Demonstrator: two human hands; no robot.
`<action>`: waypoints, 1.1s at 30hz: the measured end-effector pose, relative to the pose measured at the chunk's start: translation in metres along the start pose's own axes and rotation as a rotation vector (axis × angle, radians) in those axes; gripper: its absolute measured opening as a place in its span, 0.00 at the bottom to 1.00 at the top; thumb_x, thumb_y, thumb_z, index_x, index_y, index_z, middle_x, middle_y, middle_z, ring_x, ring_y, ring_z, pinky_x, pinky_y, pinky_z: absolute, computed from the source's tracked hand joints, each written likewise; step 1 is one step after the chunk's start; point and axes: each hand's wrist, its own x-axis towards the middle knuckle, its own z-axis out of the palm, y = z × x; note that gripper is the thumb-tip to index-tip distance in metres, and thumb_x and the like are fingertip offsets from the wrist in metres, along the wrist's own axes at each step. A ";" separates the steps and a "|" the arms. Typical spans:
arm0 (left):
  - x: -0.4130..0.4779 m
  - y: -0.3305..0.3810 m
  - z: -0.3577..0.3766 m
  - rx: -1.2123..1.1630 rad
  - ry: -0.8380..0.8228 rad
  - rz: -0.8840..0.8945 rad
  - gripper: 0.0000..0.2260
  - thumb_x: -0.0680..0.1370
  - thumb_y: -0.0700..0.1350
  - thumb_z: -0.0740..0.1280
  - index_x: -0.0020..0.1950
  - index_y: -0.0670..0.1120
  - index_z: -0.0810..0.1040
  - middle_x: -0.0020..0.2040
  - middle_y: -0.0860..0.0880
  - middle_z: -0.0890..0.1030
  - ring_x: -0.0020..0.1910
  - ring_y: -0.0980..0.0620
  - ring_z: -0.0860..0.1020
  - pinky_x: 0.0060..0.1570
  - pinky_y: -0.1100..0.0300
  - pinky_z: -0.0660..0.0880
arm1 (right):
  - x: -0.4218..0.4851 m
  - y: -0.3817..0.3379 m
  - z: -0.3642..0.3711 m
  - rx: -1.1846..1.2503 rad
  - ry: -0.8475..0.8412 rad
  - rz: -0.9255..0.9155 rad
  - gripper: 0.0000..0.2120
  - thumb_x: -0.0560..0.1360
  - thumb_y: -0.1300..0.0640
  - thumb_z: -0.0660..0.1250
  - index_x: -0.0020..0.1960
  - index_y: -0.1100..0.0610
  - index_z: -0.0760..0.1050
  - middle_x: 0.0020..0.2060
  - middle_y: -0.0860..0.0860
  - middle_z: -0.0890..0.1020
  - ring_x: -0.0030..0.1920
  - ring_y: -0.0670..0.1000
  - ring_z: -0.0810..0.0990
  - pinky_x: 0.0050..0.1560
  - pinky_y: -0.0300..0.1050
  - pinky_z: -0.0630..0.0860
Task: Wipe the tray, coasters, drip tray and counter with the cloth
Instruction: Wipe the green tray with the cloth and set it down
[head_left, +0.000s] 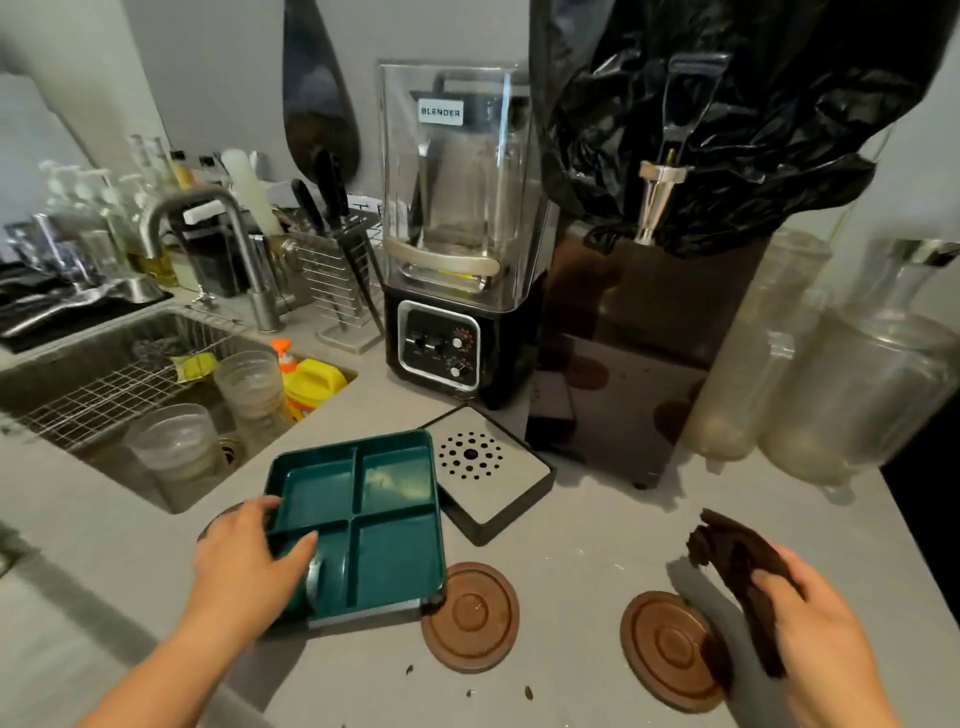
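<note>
Fingers (269, 503) of the left hand (244, 561) hook over the tray's (395, 551) left rim, thumb inside a near compartment, gripping it. The right hand (815, 629) is clenched on the cloth (727, 556), which hangs just above the counter (597, 540), its lower end over the right coaster's (665, 649) edge.

That coaster lies directly under the cloth, so it looks the nearest thing to wipe. The tray is well to the left, past the left coaster (470, 618), which touches the tray's near right corner. Reaching the tray means sweeping the cloth leftward across both coasters. The tray sits slightly askew to the counter's front edge. The drip tray (519, 478) butts against its far right side.

Bare counter opens between the right coaster and the drip tray. The sink (78, 374) drops away close behind the left hand, and both coasters lie near the front edge, among crumbs.
</note>
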 end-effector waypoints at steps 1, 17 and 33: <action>0.004 -0.010 -0.001 0.002 -0.030 -0.065 0.23 0.70 0.47 0.75 0.61 0.40 0.76 0.56 0.38 0.80 0.57 0.37 0.75 0.57 0.44 0.73 | -0.004 -0.005 0.012 0.032 -0.039 0.022 0.19 0.75 0.68 0.60 0.38 0.46 0.80 0.39 0.43 0.83 0.40 0.41 0.78 0.39 0.40 0.71; 0.035 -0.048 0.002 0.157 -0.327 -0.165 0.17 0.80 0.55 0.59 0.47 0.43 0.77 0.44 0.45 0.81 0.39 0.48 0.74 0.35 0.57 0.67 | -0.092 -0.029 0.202 -0.518 -0.788 -0.682 0.20 0.78 0.60 0.57 0.68 0.47 0.68 0.67 0.44 0.72 0.66 0.44 0.68 0.69 0.35 0.60; 0.005 -0.035 0.007 -0.556 -0.126 -0.151 0.11 0.81 0.47 0.58 0.46 0.44 0.76 0.41 0.44 0.80 0.40 0.47 0.77 0.34 0.55 0.69 | -0.117 -0.028 0.223 -0.610 -0.832 -0.879 0.18 0.78 0.62 0.56 0.68 0.55 0.69 0.67 0.50 0.72 0.68 0.48 0.63 0.68 0.30 0.53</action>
